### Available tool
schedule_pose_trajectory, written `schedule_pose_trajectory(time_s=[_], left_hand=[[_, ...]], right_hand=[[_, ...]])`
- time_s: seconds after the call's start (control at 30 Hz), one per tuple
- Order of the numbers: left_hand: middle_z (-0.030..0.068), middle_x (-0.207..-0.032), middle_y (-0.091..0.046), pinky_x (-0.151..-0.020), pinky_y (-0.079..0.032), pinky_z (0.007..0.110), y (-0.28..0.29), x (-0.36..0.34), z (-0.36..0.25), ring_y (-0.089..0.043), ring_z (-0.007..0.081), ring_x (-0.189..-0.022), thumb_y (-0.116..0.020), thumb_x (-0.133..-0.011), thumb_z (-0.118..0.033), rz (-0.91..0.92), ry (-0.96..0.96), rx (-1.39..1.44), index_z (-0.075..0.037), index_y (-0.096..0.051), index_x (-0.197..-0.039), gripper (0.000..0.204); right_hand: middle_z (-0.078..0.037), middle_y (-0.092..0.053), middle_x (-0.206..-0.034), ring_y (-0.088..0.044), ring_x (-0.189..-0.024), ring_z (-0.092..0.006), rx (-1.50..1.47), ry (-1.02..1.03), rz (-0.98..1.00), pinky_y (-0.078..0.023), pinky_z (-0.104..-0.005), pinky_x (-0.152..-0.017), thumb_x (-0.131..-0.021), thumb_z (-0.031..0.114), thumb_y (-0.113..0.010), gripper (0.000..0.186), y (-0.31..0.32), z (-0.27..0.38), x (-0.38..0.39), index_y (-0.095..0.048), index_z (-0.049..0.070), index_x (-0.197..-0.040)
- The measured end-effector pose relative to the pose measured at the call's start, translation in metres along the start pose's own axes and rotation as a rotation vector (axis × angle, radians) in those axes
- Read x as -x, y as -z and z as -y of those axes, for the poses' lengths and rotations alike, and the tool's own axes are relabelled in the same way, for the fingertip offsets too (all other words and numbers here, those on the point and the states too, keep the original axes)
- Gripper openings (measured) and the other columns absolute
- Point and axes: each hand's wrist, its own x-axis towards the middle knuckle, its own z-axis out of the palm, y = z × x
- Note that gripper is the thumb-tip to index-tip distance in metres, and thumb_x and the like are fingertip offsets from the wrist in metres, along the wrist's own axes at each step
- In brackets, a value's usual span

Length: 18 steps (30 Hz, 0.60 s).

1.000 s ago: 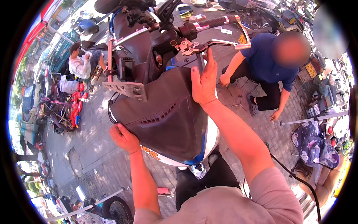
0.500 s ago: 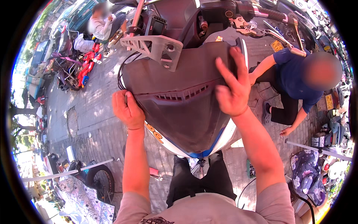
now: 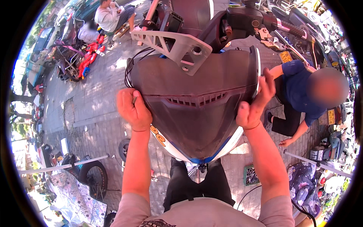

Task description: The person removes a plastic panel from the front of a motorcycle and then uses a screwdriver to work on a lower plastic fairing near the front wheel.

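Observation:
Before me is the front of a scooter, with a dark front panel that has a slotted vent across its middle. White and blue bodywork shows along the panel's lower edges. Around the panel's left edge, my left hand is closed, thumb on top; a small dark spot by the thumb tip is too small to name. My right hand is at the right edge with its thumb beside the panel and its fingers stretched upward and apart. A grey metal bracket juts over the panel's upper part.
Handlebar parts and a brake lever lie beyond the panel. A person in dark blue crouches close at the right. Another person sits far left. A green tray and a black cable lie on the paving.
My right hand has come down and outward from the panel's upper right to its right edge. My left hand keeps its hold. The view has shifted slightly.

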Motion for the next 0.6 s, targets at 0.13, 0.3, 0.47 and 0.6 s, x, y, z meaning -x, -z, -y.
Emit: schedule_pose_trajectory(time_s=[0.13,0.3,0.47,0.6], left_hand=[[0.0151,-0.082,-0.056,-0.067,-0.040,0.041,0.008,-0.003,0.004,-0.052,0.0336,-0.074,-0.056,-0.096,-0.007,0.041,0.009,-0.028,0.000,-0.059,-0.085,0.013],[0.0153,-0.082,-0.056,-0.067,-0.041,0.041,-0.001,0.000,-0.003,-0.053,0.0340,-0.074,-0.056,-0.096,-0.007,0.031,0.067,0.008,0.000,-0.059,-0.085,0.013],[0.0143,-0.081,-0.055,-0.067,-0.041,0.041,0.012,0.005,0.001,-0.052,0.0329,-0.074,-0.057,-0.096,-0.008,0.069,0.018,-0.010,-0.001,-0.059,-0.085,0.014],[0.0137,-0.080,-0.055,-0.067,-0.041,0.040,0.013,-0.003,-0.001,-0.052,0.0317,-0.073,-0.057,-0.096,-0.008,0.059,0.049,-0.008,-0.001,-0.059,-0.084,0.014]], right_hand=[[-0.027,-0.033,-0.162,-0.029,-0.154,-0.0429,-0.063,0.182,0.100,-0.018,-0.0544,-0.128,-0.099,0.058,-0.056,0.083,-0.007,-0.002,-0.038,-0.041,-0.002,-0.154],[-0.026,-0.036,-0.160,-0.035,-0.152,-0.0379,-0.202,0.181,-0.273,-0.025,-0.0545,-0.125,-0.100,0.045,-0.059,0.082,-0.001,-0.036,-0.049,-0.032,-0.006,-0.157],[-0.026,-0.035,-0.159,-0.034,-0.151,-0.0404,-0.001,0.109,0.157,-0.022,-0.0550,-0.125,-0.101,0.052,-0.057,0.078,-0.002,-0.002,-0.021,-0.041,-0.004,-0.153],[-0.023,-0.033,-0.163,-0.028,-0.156,-0.0385,-0.304,0.193,-0.170,-0.015,-0.0537,-0.130,-0.104,0.051,-0.053,0.077,-0.002,0.002,-0.102,-0.034,-0.003,-0.156]])
